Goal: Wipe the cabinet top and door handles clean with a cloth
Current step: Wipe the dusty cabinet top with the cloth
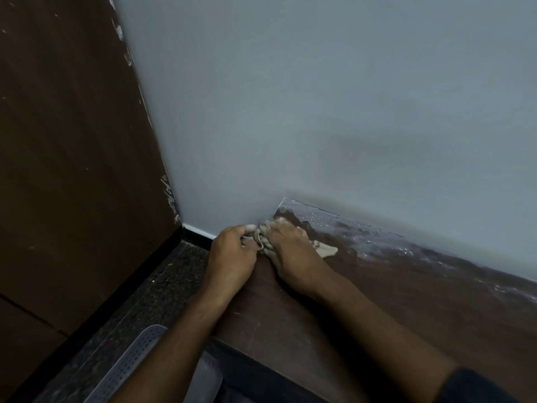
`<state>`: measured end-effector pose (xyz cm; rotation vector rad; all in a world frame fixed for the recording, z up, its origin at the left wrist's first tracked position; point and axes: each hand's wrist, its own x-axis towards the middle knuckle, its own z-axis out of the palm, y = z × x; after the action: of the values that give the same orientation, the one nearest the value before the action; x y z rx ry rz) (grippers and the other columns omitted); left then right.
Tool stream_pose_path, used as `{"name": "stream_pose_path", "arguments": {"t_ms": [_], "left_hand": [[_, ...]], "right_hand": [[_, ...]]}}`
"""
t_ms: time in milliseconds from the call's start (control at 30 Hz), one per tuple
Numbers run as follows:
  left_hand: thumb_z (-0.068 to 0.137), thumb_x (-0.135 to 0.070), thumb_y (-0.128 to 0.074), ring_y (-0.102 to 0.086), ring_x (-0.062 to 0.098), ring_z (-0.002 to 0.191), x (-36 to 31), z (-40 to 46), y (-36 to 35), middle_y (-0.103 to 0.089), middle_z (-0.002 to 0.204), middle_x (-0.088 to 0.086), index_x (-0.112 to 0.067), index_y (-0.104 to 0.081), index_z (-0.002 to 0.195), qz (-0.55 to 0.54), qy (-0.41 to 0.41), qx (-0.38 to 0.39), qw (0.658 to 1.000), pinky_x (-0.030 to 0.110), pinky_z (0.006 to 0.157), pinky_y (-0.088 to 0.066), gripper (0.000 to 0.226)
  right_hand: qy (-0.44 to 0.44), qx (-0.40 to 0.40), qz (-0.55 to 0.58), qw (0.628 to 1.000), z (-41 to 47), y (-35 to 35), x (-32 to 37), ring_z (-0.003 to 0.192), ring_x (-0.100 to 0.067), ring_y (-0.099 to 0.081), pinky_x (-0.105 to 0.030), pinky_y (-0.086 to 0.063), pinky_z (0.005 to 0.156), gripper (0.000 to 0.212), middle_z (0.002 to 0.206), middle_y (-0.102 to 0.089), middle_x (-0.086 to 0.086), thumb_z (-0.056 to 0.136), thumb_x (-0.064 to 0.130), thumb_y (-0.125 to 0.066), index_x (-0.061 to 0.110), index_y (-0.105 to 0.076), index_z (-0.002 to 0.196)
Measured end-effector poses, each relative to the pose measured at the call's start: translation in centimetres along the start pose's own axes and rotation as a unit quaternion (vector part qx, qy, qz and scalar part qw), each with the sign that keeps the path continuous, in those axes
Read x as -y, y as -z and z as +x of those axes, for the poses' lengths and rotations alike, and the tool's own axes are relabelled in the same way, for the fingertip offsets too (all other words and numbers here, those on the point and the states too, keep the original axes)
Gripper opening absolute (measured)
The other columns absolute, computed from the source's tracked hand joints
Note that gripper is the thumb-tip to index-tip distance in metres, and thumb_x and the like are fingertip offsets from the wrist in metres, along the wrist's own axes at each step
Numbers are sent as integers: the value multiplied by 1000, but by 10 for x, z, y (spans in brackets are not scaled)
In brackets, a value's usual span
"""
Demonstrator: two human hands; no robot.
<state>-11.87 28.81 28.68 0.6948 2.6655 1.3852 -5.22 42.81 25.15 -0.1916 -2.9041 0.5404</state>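
Both hands are bunched on a small, crumpled, pale beige cloth (325, 250) at the far left corner of the dark brown wooden cabinet top (392, 309). The left hand (232, 254) is curled closed, its fingers pinching a twisted fold of the cloth just off the top's left edge. The right hand (293, 251) lies palm down over the rest of the cloth, fingers bent and pressing it onto the wood; a flap of fabric pokes out from under it toward 3 o'clock. The two hands touch at the knuckles, and both fingertips look dusted with white.

From the cloth, a pale, dusty, speckled band (377, 242) runs along the back of the cabinet top toward 3 o'clock, hugging the grey-blue painted wall (319, 97). The nearer wood, toward 5 o'clock, looks darker and cleaner, with a few faint scratches.

At 9 o'clock from the hands stands a tall dark brown wooden panel (64, 141), its edge against the wall chipped and flecked with white. Below the hands, toward 7 o'clock, lies a dark speckled stone floor (162, 286) with a black skirting strip (197, 237) at the wall's foot. A grey perforated plastic object (128, 365) rests on the floor at 7 o'clock, partly hidden by the left forearm. A dark sleeve (476, 385) shows at the right arm's lower edge.
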Motion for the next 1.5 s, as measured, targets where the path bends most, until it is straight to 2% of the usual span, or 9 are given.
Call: {"name": "stream_pose_path", "arguments": {"t_ms": [100, 300, 500, 733, 900, 967, 1067, 1300, 1500], "left_hand": [[89, -12, -60, -60, 4, 101, 10, -1, -3, -70, 117, -1, -17, -71, 118, 8, -4, 5, 1000, 10, 86, -37, 31], [85, -13, -69, -56, 7, 87, 9, -4, -5, -69, 108, 1, -15, -72, 116, 44, -38, 15, 998, 8, 78, -35, 32], [88, -5, -61, -57, 4, 83, 6, -8, -4, -70, 103, -4, -15, -75, 105, 21, -36, -7, 999, -6, 67, -35, 23], [90, -8, -63, -60, 10, 107, -4, -7, -12, -69, 115, -1, -14, -72, 115, 35, -78, 14, 996, 12, 89, -38, 28], [90, -8, -60, -60, 18, 111, -3, 6, -23, -69, 114, 2, -14, -72, 115, 58, -108, 28, 992, 27, 98, -47, 28], [91, -11, -61, -58, 18, 113, -4, 11, -27, -69, 114, 1, -15, -71, 117, 70, -121, 35, 990, 25, 97, -45, 28], [92, -14, -62, -55, 17, 114, -5, 13, -33, -68, 115, -1, -16, -70, 119, 93, -134, 41, 986, 18, 94, -37, 28], [94, -6, -53, -57, 23, 114, 2, 23, -39, -66, 119, 5, -8, -70, 117, 113, -149, 33, 982, 31, 100, -45, 29], [95, -11, -55, -53, 24, 126, -8, 28, -46, -63, 135, 7, -9, -66, 127, 128, -138, 52, 981, 27, 108, -37, 34]], "right_hand": [[43, 15, -3, 999, -8, 3, -15, 144, -26, -36, -48, -31, 118, 52, 152, -47, -5, 99, 37, -39, 17, -47, 146], [-64, -5, -14, 998, 32, 6, -26, 149, -29, -27, -47, -22, 122, 51, 158, -38, -7, 103, 27, -46, 17, -38, 152], [6, 26, 9, 1000, -57, 17, 4, 149, -25, -29, -47, -23, 122, 57, 156, -41, -5, 100, 44, -28, 18, -44, 148], [-103, -10, -26, 994, -29, 26, -17, 153, -24, -17, -46, -10, 126, 52, 164, -28, -4, 107, 32, -40, 20, -31, 157], [-15, 6, -11, 1000, -68, 27, -20, 148, -22, -30, -44, -22, 123, 49, 156, -42, -2, 103, 36, -37, 20, -43, 149], [-41, -7, -22, 999, -50, 33, -42, 142, -25, -37, -46, -27, 120, 45, 152, -46, -5, 104, 31, -39, 19, -45, 147], [-125, -19, -32, 991, -24, 35, -55, 149, -26, -27, -44, -19, 124, 48, 160, -35, -8, 107, 28, -39, 18, -36, 154], [-47, -13, -22, 999, -60, 39, -53, 148, -24, -31, -44, -23, 123, 47, 156, -43, -4, 105, 31, -43, 18, -43, 150], [-128, -44, -44, 990, -17, 35, -57, 144, -27, -33, -43, -24, 121, 46, 154, -42, -8, 105, 29, -41, 16, -42, 149]]}}
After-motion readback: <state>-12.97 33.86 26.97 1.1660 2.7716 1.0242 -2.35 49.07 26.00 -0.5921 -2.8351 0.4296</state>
